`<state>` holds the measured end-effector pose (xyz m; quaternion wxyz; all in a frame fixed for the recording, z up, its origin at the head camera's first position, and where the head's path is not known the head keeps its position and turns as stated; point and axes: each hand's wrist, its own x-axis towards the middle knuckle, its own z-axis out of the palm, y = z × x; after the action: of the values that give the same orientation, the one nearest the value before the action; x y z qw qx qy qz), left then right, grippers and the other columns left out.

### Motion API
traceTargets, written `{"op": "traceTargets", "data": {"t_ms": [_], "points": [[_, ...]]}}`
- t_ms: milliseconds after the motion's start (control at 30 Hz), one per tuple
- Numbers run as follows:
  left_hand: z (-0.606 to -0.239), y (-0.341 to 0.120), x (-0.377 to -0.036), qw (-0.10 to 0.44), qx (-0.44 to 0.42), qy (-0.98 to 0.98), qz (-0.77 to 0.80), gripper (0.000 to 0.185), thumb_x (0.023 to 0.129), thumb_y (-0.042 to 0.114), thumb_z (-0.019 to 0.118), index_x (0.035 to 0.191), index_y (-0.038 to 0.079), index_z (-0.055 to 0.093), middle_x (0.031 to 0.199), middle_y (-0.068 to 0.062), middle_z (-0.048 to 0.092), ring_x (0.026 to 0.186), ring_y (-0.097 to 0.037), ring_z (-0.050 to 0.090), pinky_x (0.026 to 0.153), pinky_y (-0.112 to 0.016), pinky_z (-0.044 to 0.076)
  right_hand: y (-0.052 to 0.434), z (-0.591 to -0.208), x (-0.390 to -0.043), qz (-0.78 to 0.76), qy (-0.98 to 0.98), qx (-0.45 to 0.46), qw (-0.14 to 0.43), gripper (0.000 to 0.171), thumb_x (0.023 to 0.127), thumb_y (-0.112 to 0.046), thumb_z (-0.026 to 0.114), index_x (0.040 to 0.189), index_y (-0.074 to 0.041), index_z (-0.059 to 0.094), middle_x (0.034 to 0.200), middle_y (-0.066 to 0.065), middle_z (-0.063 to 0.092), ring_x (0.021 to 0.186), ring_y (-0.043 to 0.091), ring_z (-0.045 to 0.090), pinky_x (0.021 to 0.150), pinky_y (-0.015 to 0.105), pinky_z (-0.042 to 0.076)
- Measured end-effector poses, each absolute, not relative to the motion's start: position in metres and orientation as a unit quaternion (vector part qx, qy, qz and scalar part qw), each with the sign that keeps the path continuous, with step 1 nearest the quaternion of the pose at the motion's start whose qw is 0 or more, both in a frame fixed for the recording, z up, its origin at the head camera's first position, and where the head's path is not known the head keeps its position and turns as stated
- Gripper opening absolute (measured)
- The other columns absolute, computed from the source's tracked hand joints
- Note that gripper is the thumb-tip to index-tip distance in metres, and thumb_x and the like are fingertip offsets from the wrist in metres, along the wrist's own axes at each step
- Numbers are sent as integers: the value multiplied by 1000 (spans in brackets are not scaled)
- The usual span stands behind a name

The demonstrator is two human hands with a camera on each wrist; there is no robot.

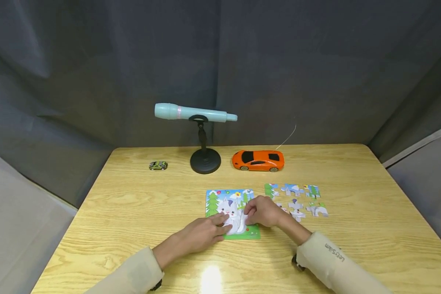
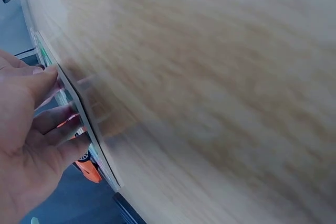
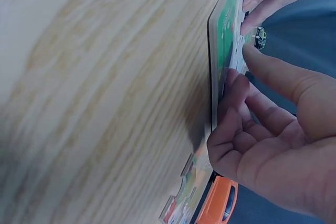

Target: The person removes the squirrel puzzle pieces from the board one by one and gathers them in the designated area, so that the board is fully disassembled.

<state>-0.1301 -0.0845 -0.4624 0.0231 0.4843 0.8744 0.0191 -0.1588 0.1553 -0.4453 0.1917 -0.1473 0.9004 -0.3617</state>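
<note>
puzzle board (image 1: 232,212) part-hidden under hands, left-wrist table (image 2: 210,93) blurred

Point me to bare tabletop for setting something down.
Free: left of the puzzle board, below the small green car; also right of the loose pieces. Crowded: mid-table, left hand and right hand on the board.

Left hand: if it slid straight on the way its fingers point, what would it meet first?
Probably the right hand, just across the puzzle board that the left hand presses; the loose pieces lie beyond.

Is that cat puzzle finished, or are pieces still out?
Unfinished: loose pieces lie on the table beside the puzzle board, right of it.
</note>
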Motion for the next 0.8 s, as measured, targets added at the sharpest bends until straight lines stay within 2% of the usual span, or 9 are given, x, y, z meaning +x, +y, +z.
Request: {"op": "traceTargets", "data": {"t_ms": [200,533,800], "points": [[-463,-86,-130,33,480,876,21,40,98,32,51,135,17,54,144,-13,46,132,-26,47,105,-34,43,155,-448,-160,-363,901,-151,184,10,77,-5,76,83,-4,68,70,2,63,62,11,53,59,24,44],[-466,-87,-130,10,487,873,29,39,97,30,53,133,15,56,143,-14,48,131,-25,49,103,-33,45,159,-447,-161,-397,885,-169,176,4,82,-1,68,85,-1,65,74,10,64,64,13,53,61,25,44],[-464,-85,-129,27,476,878,24,40,98,32,51,135,17,55,145,-12,45,133,-24,46,105,-33,42,168,-444,-162,-440,856,-184,202,5,86,-3,65,90,0,65,76,10,61,63,11,49,56,20,42]]}}
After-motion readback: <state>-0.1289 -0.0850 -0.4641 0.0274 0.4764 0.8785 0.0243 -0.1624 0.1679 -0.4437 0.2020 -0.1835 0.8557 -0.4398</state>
